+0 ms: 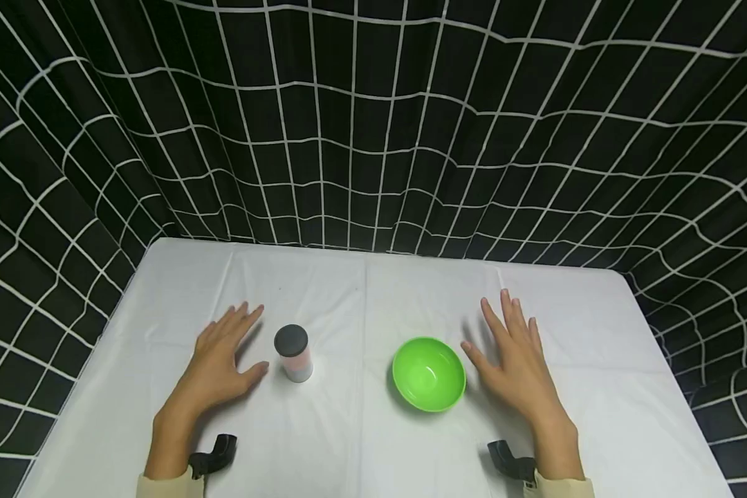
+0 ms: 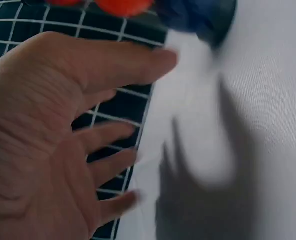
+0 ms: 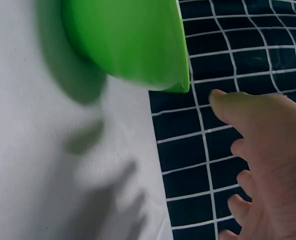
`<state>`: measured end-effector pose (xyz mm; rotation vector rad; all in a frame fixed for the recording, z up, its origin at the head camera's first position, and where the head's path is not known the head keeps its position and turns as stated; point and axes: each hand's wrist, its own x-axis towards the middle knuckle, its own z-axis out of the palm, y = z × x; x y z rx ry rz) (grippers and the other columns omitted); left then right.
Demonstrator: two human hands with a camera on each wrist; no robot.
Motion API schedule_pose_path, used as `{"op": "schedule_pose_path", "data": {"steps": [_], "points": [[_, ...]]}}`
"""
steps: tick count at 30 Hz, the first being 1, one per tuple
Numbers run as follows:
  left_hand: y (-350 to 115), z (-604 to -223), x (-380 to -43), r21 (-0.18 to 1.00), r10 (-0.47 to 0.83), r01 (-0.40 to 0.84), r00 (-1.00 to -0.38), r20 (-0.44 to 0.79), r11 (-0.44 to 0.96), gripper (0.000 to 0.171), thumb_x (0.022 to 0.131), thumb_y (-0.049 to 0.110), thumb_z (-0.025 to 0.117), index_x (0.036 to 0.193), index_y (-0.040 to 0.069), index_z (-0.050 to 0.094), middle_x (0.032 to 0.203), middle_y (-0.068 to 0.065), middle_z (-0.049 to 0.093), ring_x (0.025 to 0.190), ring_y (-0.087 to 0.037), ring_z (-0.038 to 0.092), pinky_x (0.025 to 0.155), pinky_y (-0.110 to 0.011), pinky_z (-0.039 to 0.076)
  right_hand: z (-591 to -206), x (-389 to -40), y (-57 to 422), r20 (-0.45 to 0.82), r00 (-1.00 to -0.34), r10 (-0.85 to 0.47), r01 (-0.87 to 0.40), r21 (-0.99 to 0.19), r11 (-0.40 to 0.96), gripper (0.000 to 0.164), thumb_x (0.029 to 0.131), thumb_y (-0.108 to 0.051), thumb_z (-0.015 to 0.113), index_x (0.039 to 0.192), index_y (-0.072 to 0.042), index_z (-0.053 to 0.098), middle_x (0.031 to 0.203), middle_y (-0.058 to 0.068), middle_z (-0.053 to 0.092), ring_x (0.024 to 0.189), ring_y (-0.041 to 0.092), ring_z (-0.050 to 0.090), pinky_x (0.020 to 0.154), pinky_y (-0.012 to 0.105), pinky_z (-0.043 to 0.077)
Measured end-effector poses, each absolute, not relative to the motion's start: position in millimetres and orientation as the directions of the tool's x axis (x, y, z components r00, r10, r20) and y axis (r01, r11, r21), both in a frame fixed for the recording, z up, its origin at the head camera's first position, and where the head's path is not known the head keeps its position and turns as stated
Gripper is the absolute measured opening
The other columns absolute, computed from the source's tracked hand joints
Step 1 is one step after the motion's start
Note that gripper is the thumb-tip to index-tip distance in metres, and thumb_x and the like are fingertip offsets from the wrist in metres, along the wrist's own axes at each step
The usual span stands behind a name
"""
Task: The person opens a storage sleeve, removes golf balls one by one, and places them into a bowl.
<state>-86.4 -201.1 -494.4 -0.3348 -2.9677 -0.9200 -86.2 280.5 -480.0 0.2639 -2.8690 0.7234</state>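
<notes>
A small cylindrical container point(image 1: 294, 354) with a dark grey lid and a pinkish middle stands upright left of the table's centre. My left hand point(image 1: 219, 363) hovers to its left, fingers spread and thumb pointing at it with a gap between. In the left wrist view, that hand point(image 2: 83, 135) shows its palm beside a blurred red and dark blue object point(image 2: 193, 17) at the top edge. Right of centre sits a bright green bowl point(image 1: 428, 373), with nothing in it. My right hand point(image 1: 513, 360) is spread just right of the bowl, its thumb close to the rim; the right wrist view shows the bowl's side point(image 3: 133, 40).
A white cloth point(image 1: 361, 443) covers the table. Black curtain-like walls point(image 1: 373, 124) with a white grid rise behind it and along both sides. Dark curved mounts point(image 1: 214, 455) stick out near both wrists, by beige sleeves point(image 1: 169, 485).
</notes>
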Motion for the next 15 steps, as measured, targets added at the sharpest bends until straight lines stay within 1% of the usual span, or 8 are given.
{"op": "schedule_pose_path", "data": {"steps": [2, 4, 6, 8, 9, 11, 15], "points": [[-197, -496, -82, 0.638, 0.243, 0.219, -0.969, 0.051, 0.739, 0.082, 0.087, 0.025, 0.086, 0.159, 0.019, 0.048, 0.165, -0.014, 0.048, 0.156, -0.040, 0.041, 0.127, -0.063, 0.031, -480, -85, 278, 0.209, -0.968, -0.135, -0.221, -0.470, 0.855, 0.075, 0.101, -0.039, 0.069, 0.165, -0.017, 0.037, 0.178, 0.017, 0.017, 0.166, 0.043, 0.016, 0.135, 0.063, 0.012], [-193, -498, -81, 0.722, 0.278, 0.218, -0.960, 0.038, 0.657, 0.079, 0.086, 0.027, 0.090, 0.155, 0.023, 0.053, 0.159, -0.005, 0.056, 0.152, -0.034, 0.049, 0.125, -0.056, 0.039, -480, -85, 276, 0.223, -0.965, -0.140, -0.234, -0.484, 0.843, 0.072, 0.102, -0.035, 0.069, 0.165, -0.017, 0.039, 0.178, 0.016, 0.020, 0.164, 0.045, 0.021, 0.131, 0.065, 0.021], [-188, -501, -81, 0.785, 0.293, 0.211, -0.955, 0.039, 0.582, 0.076, 0.084, 0.031, 0.092, 0.151, 0.028, 0.056, 0.152, 0.004, 0.062, 0.149, -0.025, 0.054, 0.124, -0.047, 0.042, -477, -85, 272, 0.227, -0.964, -0.140, -0.240, -0.506, 0.828, 0.070, 0.102, -0.032, 0.070, 0.164, -0.019, 0.040, 0.178, 0.013, 0.021, 0.162, 0.046, 0.026, 0.126, 0.068, 0.029], [-184, -504, -83, 0.836, 0.307, 0.201, -0.951, 0.041, 0.511, 0.073, 0.083, 0.032, 0.093, 0.147, 0.031, 0.058, 0.145, 0.008, 0.066, 0.144, -0.019, 0.058, 0.124, -0.039, 0.044, -474, -86, 266, 0.223, -0.964, -0.147, -0.246, -0.531, 0.811, 0.069, 0.103, -0.031, 0.070, 0.164, -0.021, 0.040, 0.178, 0.010, 0.023, 0.160, 0.045, 0.030, 0.122, 0.071, 0.034], [-183, -506, -84, 0.856, 0.310, 0.192, -0.950, 0.040, 0.480, 0.072, 0.082, 0.032, 0.093, 0.145, 0.032, 0.059, 0.142, 0.009, 0.068, 0.141, -0.017, 0.060, 0.123, -0.035, 0.044, -472, -85, 263, 0.220, -0.964, -0.151, -0.249, -0.545, 0.801, 0.069, 0.103, -0.030, 0.070, 0.164, -0.022, 0.040, 0.178, 0.009, 0.024, 0.160, 0.045, 0.032, 0.120, 0.071, 0.036], [-181, -509, -87, 0.891, 0.320, 0.179, -0.947, 0.041, 0.416, 0.068, 0.082, 0.028, 0.094, 0.140, 0.031, 0.060, 0.136, 0.007, 0.069, 0.135, -0.014, 0.064, 0.120, -0.030, 0.048, -468, -84, 255, 0.209, -0.965, -0.160, -0.253, -0.573, 0.779, 0.068, 0.103, -0.030, 0.069, 0.164, -0.023, 0.040, 0.177, 0.007, 0.025, 0.159, 0.044, 0.034, 0.119, 0.071, 0.037], [-178, -516, -91, 0.956, 0.365, 0.133, -0.930, 0.029, 0.263, 0.060, 0.082, 0.016, 0.093, 0.133, 0.021, 0.061, 0.127, -0.003, 0.069, 0.119, -0.012, 0.071, 0.110, -0.027, 0.055, -457, -80, 239, 0.206, -0.961, -0.185, -0.274, -0.615, 0.740, 0.065, 0.104, -0.026, 0.069, 0.162, -0.020, 0.043, 0.175, 0.010, 0.031, 0.157, 0.044, 0.037, 0.119, 0.071, 0.038]]}}
